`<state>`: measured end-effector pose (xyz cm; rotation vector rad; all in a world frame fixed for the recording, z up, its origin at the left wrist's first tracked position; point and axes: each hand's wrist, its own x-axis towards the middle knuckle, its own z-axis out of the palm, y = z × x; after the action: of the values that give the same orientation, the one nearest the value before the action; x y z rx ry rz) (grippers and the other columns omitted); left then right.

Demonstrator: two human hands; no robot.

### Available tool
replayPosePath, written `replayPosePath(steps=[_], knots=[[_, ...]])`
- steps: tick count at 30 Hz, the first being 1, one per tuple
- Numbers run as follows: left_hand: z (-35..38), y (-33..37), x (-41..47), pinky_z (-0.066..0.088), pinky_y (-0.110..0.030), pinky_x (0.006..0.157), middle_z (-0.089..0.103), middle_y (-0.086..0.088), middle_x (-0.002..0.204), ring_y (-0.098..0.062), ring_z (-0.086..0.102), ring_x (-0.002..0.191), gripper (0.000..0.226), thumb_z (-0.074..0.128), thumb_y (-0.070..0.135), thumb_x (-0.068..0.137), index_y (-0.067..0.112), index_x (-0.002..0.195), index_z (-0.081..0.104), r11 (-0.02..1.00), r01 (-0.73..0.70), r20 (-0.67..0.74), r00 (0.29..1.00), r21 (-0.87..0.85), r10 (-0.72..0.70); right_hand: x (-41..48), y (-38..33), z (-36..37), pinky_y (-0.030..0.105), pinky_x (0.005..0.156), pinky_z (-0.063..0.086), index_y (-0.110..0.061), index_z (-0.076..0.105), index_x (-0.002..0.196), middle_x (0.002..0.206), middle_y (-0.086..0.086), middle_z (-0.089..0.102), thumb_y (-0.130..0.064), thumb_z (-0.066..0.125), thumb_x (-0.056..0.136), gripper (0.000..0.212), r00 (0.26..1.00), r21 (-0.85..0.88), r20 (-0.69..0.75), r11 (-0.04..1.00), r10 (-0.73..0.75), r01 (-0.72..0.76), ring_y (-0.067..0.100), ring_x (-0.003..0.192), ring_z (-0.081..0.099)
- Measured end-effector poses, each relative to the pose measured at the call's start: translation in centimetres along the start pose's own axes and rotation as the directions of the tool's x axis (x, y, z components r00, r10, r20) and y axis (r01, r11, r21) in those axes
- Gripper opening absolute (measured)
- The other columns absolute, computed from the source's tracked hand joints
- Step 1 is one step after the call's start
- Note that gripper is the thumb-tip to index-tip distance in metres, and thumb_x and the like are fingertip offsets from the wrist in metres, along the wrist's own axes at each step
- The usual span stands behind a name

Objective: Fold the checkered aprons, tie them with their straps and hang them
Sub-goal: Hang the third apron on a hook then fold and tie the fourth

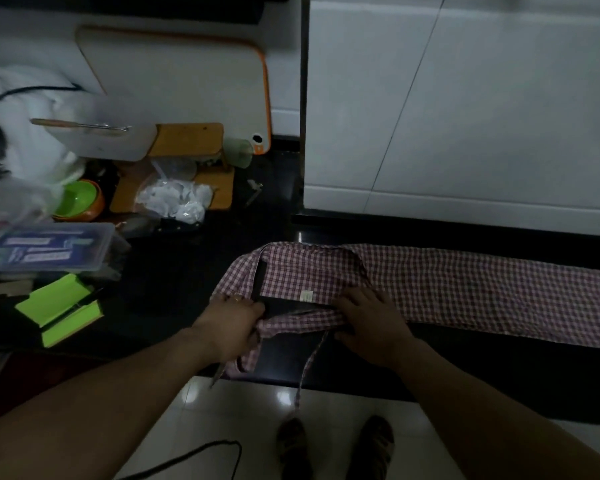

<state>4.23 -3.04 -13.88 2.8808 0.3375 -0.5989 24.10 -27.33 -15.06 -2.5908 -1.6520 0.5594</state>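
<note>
Red-and-white checked cloth, the apron [465, 289], lies folded into a long band along the front edge of the dark countertop [174, 289], running off toward its right end. At the band's left end the left hand [231, 327] pinches a bunched fold of cloth, while the right hand [371, 323] rests on the band with fingers spread flat, pressing rather than grasping. One strap [309, 365] dangles over the front edge toward the tiled floor [222, 410]. The likely trouble is at this loose end. If the left hand pulls before the right pins the layers firmly, the fold could skew or open, and the hanging strap's weight may drag cloth off the edge.
</note>
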Motion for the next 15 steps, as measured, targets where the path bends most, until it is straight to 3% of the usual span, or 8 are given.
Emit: replayPosePath(steps=[1, 3, 5, 8, 11, 15], knots=[[-0.8, -0.5, 0.3, 0.045, -0.032, 0.081, 0.068, 0.005, 0.101, -0.019, 0.064, 0.094, 0.013, 0.061, 0.041, 0.091, 0.035, 0.096, 0.05, 0.991, 0.03, -0.007, 0.999, -0.13, -0.031, 0.3, -0.1, 0.0, 0.05, 0.12, 0.027, -0.036, 0.043, 0.148, 0.152, -0.004, 0.044, -0.063, 0.058, 0.089, 0.067, 1.0, 0.023, 0.005, 0.999, 0.027, -0.027, 0.021, 0.142, 0.041], [-2.9, -2.1, 0.8, 0.048, -0.03, 0.071, 0.066, 0.011, 0.082, -0.014, 0.065, 0.079, 0.019, 0.068, 0.03, 0.089, 0.036, 0.083, 0.052, 0.932, 0.065, -0.043, 0.995, -0.358, -0.086, 0.6, 0.0, -0.3, 0.049, 0.116, 0.029, -0.035, 0.045, 0.147, 0.15, -0.005, 0.045, -0.062, 0.058, 0.09, 0.064, 0.998, 0.043, 0.013, 0.997, 0.064, -0.064, 0.021, 0.139, 0.043], [-5.5, -3.8, 1.0, 0.053, -0.029, 0.073, 0.067, 0.013, 0.079, -0.009, 0.066, 0.076, 0.016, 0.07, 0.026, 0.087, 0.036, 0.079, 0.061, 0.879, 0.086, -0.079, 0.987, -0.469, -0.139, 1.1, 0.1, -0.7, 0.044, 0.11, 0.033, -0.031, 0.054, 0.139, 0.144, -0.004, 0.052, -0.051, 0.055, 0.098, 0.046, 0.998, 0.047, -0.006, 0.997, 0.065, -0.064, 0.022, 0.132, 0.049], [-8.0, -4.9, 1.6, 0.055, -0.032, 0.084, 0.069, 0.011, 0.091, -0.011, 0.068, 0.088, 0.009, 0.064, 0.035, 0.086, 0.03, 0.083, 0.071, 0.879, 0.057, -0.111, 0.986, -0.473, -0.123, 1.8, 0.2, -1.9, 0.038, 0.095, 0.045, -0.025, 0.064, 0.113, 0.117, 0.001, 0.067, -0.034, 0.051, 0.103, 0.019, 0.989, 0.218, -0.019, 0.966, 0.148, -0.14, 0.025, 0.109, 0.064], [-9.1, -4.4, 1.8, 0.055, -0.028, 0.081, 0.075, 0.011, 0.091, -0.008, 0.071, 0.086, 0.018, 0.061, 0.034, 0.102, 0.028, 0.094, 0.075, 0.804, 0.131, -0.03, 0.983, -0.58, -0.182, 2.2, 0.1, -2.9, 0.04, 0.093, 0.052, -0.026, 0.063, 0.117, 0.111, -0.001, 0.072, -0.046, 0.056, 0.098, 0.028, 0.984, 0.33, 0.031, 0.927, 0.177, -0.177, 0.021, 0.097, 0.068], [-10.4, -1.9, 2.9, 0.05, -0.025, 0.065, 0.076, 0.002, 0.081, -0.005, 0.064, 0.064, 0.028, 0.062, 0.031, 0.103, 0.012, 0.088, 0.076, 0.721, 0.123, 0.014, 0.988, -0.682, -0.155, 3.2, -1.4, -3.1, 0.034, 0.096, 0.052, -0.036, 0.057, 0.129, 0.127, -0.009, 0.067, -0.062, 0.069, 0.084, 0.054, 0.994, 0.323, 0.041, 0.94, 0.098, -0.106, 0.016, 0.112, 0.066]])
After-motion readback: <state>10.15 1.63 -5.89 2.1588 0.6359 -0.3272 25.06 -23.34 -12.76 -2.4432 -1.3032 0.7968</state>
